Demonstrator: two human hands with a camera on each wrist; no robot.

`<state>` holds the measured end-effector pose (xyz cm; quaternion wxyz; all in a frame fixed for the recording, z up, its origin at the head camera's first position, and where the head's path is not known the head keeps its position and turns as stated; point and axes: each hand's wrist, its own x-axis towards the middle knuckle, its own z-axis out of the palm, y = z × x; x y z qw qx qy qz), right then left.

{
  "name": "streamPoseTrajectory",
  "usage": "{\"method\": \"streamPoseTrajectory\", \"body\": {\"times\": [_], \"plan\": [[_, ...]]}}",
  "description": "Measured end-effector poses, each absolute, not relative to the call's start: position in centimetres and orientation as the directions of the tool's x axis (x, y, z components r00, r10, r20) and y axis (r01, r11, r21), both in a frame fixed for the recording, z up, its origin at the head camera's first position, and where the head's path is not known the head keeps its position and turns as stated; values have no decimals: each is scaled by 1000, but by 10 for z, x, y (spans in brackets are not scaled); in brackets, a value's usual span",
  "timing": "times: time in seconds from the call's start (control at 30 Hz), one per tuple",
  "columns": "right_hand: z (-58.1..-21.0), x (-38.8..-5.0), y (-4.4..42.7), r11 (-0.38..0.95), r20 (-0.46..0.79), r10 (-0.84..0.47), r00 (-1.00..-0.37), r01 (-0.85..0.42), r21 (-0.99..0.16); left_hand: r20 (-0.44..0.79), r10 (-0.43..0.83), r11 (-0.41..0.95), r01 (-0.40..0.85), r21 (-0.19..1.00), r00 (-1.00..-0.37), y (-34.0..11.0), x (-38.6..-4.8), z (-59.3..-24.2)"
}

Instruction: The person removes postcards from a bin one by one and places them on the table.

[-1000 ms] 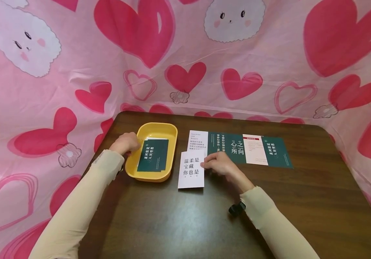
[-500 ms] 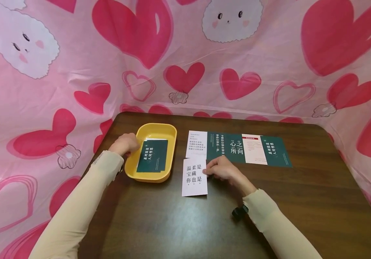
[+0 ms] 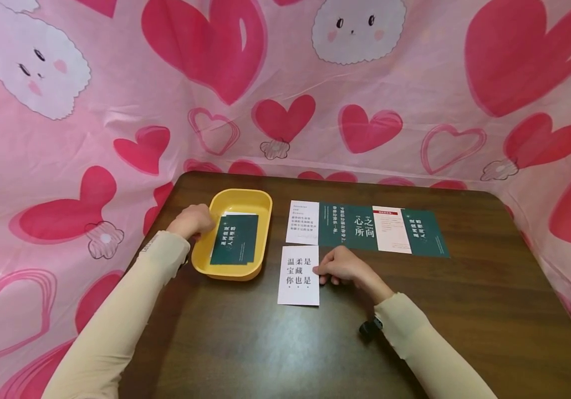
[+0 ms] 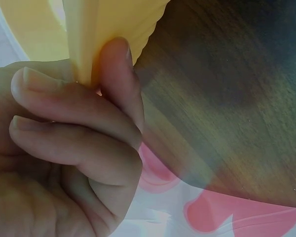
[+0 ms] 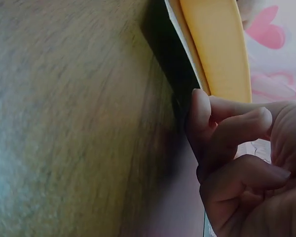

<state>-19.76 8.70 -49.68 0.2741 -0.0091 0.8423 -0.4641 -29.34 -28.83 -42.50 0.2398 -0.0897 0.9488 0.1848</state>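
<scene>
My left hand (image 3: 193, 220) grips the left rim of a yellow tray (image 3: 264, 221); in the left wrist view its fingers (image 4: 74, 143) curl round the tray's wall (image 4: 108, 29). Inside the tray lie dark green cards (image 3: 235, 238) with white print, a white edge showing beneath. My right hand (image 3: 342, 267) pinches the right edge of a white card (image 3: 297, 288) with black characters. In the right wrist view this card (image 5: 180, 47) is seen edge-on, slightly above the tabletop. Directly behind it is another white card (image 3: 302, 221) with small print.
Side by side along the back lie a green card (image 3: 332, 216), a green card with large characters (image 3: 363, 235), a cream card with a red band (image 3: 392, 233) and a green card (image 3: 425, 235). Pink heart-patterned cloth (image 3: 285, 72) hangs behind the brown table (image 3: 245, 343).
My right hand has brought the white card toward the table's front, off the white card behind, whose lower part now shows. My left hand stays on the tray rim.
</scene>
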Motion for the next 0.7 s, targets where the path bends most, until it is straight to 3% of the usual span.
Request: {"method": "streamPoseTrajectory", "body": {"times": [0.7], "plan": [[-498, -199, 82, 657, -504, -262, -823, 230, -718, -495, -83, 921, -256, 293, -865, -290, -295, -426]]}}
